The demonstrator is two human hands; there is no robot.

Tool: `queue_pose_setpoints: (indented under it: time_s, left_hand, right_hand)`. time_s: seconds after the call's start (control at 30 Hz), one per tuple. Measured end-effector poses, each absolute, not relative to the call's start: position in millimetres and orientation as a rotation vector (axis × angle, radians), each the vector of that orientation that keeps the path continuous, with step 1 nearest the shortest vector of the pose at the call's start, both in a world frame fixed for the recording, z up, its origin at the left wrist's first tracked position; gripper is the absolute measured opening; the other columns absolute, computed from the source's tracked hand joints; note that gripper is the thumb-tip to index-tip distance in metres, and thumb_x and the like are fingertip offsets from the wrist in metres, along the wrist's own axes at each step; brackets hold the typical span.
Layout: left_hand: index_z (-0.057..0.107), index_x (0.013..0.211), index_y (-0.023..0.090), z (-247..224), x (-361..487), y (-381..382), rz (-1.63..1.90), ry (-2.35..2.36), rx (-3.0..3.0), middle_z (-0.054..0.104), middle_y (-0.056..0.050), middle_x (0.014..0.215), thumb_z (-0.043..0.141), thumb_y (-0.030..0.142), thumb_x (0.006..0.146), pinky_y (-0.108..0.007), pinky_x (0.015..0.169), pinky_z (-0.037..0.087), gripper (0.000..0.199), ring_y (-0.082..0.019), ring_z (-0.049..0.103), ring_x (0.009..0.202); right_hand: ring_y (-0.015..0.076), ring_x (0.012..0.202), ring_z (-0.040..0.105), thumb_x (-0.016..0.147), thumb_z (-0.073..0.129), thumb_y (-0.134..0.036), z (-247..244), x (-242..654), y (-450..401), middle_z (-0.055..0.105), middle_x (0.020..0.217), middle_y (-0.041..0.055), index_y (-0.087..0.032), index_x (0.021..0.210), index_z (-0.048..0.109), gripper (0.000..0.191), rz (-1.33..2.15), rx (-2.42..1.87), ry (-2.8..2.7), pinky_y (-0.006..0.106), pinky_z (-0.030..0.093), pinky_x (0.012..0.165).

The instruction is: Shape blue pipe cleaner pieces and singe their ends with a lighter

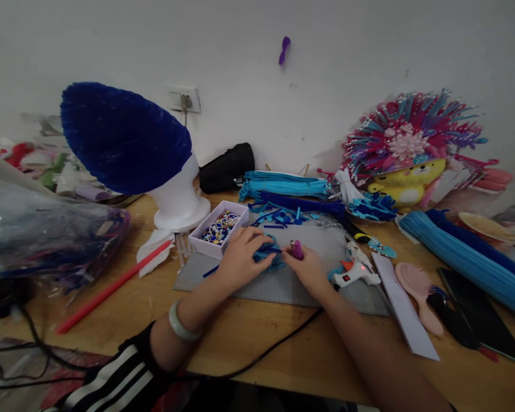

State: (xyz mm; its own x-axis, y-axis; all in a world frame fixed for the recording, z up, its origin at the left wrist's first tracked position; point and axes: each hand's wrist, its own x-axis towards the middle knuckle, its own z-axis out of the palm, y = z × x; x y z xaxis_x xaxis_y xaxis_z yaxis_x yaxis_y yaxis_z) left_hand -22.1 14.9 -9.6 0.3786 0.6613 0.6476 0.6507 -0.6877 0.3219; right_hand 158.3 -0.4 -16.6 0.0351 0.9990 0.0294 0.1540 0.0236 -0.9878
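My left hand (pixel 241 255), a pale bangle on its wrist, curves over a fringed blue chenille-stem piece (pixel 269 252) on the grey mat (pixel 278 290) and grips its near side. My right hand (pixel 305 269) is closed around a purple lighter (pixel 297 249), held upright beside the piece. The right fingertips are close to the piece's right end; whether they touch it I cannot tell. Left of my left hand stands a pale box (pixel 214 248) of mixed beads. Short blue cuttings (pixel 278 216) lie behind the hands.
A white glue gun (pixel 355 276) with a red light lies right of my right hand. A cable (pixel 278 344) crosses the near table edge. A foam head (pixel 178 194) bears a large blue headpiece (pixel 124 137). Bundled blue stems (pixel 287 186) lie behind; a pink brush (pixel 418 289) is at right.
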Motion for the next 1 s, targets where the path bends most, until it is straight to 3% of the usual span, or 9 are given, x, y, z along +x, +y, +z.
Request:
queue_pose_setpoints:
  time_s: [0.13,0.33,0.6,0.73,0.83,1.0]
  left_hand:
    - [0.07,0.086,0.021,-9.1,-21.5,14.3,1.142,1.223,2.632,0.068,-0.004,0.09,0.065,0.021,0.086,-0.036,0.08,0.049,0.006,-0.021,0.061,0.088]
    - [0.069,0.083,0.02,-6.4,-20.7,14.2,1.065,1.221,2.612,0.07,-0.004,0.084,0.063,0.017,0.086,-0.037,0.076,0.047,0.007,-0.023,0.061,0.085]
    - [0.064,0.076,0.02,-6.2,-18.6,15.4,1.045,1.214,2.508,0.067,-0.003,0.079,0.062,0.014,0.083,-0.037,0.078,0.048,0.009,-0.022,0.06,0.083]
    - [0.058,0.071,0.02,-6.6,-16.0,15.7,1.131,1.203,2.344,0.065,-0.001,0.077,0.058,0.012,0.082,-0.034,0.077,0.049,0.014,-0.019,0.059,0.079]
    - [0.054,0.069,0.021,-6.1,-13.5,14.5,1.168,1.203,2.214,0.063,0.0,0.075,0.056,0.012,0.081,-0.033,0.077,0.049,0.015,-0.018,0.058,0.077]
    - [0.054,0.068,0.021,-5.2,-11.4,12.2,1.151,1.201,2.131,0.061,0.0,0.074,0.056,0.013,0.08,-0.032,0.077,0.049,0.015,-0.018,0.058,0.078]
  right_hand:
    - [0.0189,0.07,0.055,0.061,0.061,-0.041,-13.2,158.0,-1.2,0.062,0.067,0.0004,-0.021,0.065,0.063,0.02,1.08,-1.319,-1.336,0.031,0.044,0.069]
    - [0.0167,0.064,0.052,0.063,0.063,-0.043,-17.9,159.8,-0.3,0.055,0.06,-0.0019,-0.02,0.069,0.065,0.023,1.103,-1.323,-1.252,0.028,0.04,0.06]
    - [0.0078,0.045,0.029,0.059,0.073,-0.055,-16.6,155.8,-1.4,0.044,0.053,-0.0068,-0.02,0.072,0.06,0.039,1.28,-1.256,-1.01,0.024,0.02,0.043]
    - [0.0065,0.037,0.017,0.075,0.047,-0.075,-11.5,158.2,-0.8,0.032,0.045,-0.0079,-0.022,0.062,0.048,0.055,1.59,-1.274,-0.813,0.022,0.01,0.038]
    - [0.0067,0.036,0.011,0.084,0.032,-0.075,-12.3,161.6,1.3,0.019,0.04,-0.0089,-0.024,0.053,0.036,0.06,1.723,-1.319,-0.819,0.021,0.009,0.036]
    - [0.0068,0.034,0.008,0.087,0.032,-0.068,-14.5,161.4,5.4,0.017,0.037,-0.0079,-0.024,0.047,0.03,0.059,1.748,-1.406,-0.901,0.021,0.007,0.035]
